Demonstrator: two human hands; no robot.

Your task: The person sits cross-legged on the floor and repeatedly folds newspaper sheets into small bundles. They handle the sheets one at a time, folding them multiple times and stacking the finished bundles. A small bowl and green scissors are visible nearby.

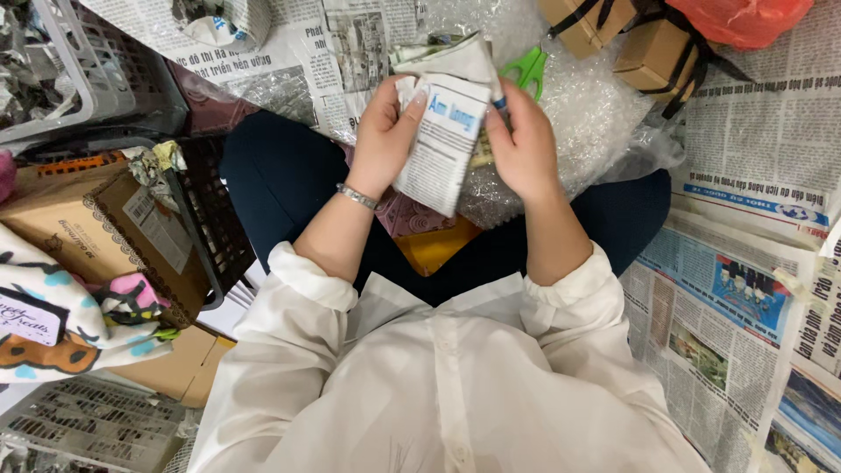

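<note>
I sit cross-legged on a floor covered with newspaper sheets (745, 289). Both hands hold up a bundle wrapped in newspaper (442, 140) over my lap. My left hand (385, 136), with a silver bracelet on the wrist, grips the bundle's left edge. My right hand (521, 144) pinches its right edge, where a small blue thing shows between the fingers. What the wrapping holds is hidden.
Bubble wrap (583, 109) and green-handled scissors (528, 68) lie just beyond my hands. Tied cardboard boxes (644, 48) and an orange-red bag (745, 19) sit at far right. Left are a dark crate (215, 219), a cardboard box (79, 232), a grey basket (83, 66) and patterned cloth (79, 324).
</note>
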